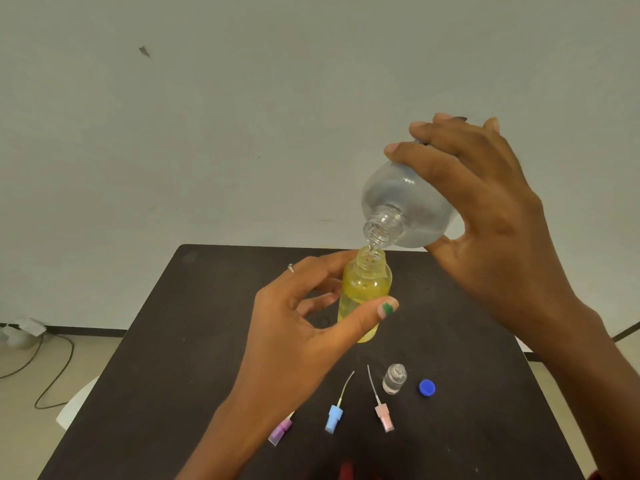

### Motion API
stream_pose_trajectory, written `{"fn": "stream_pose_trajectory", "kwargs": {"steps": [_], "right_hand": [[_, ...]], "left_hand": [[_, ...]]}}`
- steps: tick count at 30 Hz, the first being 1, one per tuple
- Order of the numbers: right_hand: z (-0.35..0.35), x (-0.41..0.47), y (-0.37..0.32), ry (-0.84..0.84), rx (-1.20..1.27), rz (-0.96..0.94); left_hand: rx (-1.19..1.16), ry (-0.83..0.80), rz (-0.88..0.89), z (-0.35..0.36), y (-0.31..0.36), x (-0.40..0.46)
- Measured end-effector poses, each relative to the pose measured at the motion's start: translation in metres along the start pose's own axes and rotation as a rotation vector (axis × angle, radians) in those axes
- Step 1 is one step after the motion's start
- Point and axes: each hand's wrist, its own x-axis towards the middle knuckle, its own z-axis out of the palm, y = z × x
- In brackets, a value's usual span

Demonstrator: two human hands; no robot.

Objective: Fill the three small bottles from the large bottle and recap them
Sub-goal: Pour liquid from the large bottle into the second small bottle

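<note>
From the head view, a dark brown worktop (173, 358) with a matte, lightly speckled top stands against a plain pale wall (242, 116), which carries one small dark mark (144, 51) high on the left. Where wall meets floor runs a dark skirting strip (83, 330), and on the pale floor at left a thin cable (52, 382) loops beside something white and crumpled (24, 329).

Above the worktop, the left hand (294, 337) holds a small yellow bottle (365, 292) upright, thumb in front and fingers (325, 268) curled behind it; the thumbnail is painted green, and a ring shows on one finger. The right hand (491, 216) grips the large clear bottle (405, 206) by its body and tips it mouth-down, its threaded neck just over the yellow bottle's open mouth, a thin stream of clear liquid passing between them.

On the worktop nearer the camera lie three spray tops with dip tubes: a purple one (280, 432), partly hidden by the left forearm, a blue one (334, 415) and a pink one (384, 415). Beside the pink one stands a small clear bottle (394, 378), uncapped, and just right of it a blue cap (427, 388).

No label, brand or writing can be read on any bottle or cap.
</note>
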Motion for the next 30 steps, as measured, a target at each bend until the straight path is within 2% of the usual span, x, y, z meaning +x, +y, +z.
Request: {"fn": "stream_pose_trajectory", "kwargs": {"steps": [30], "right_hand": [[-0.0004, 0.0009, -0.0015, -0.001, -0.007, 0.002]], "left_hand": [[0.002, 0.004, 0.002, -0.0015, 0.001, -0.0011]]}}
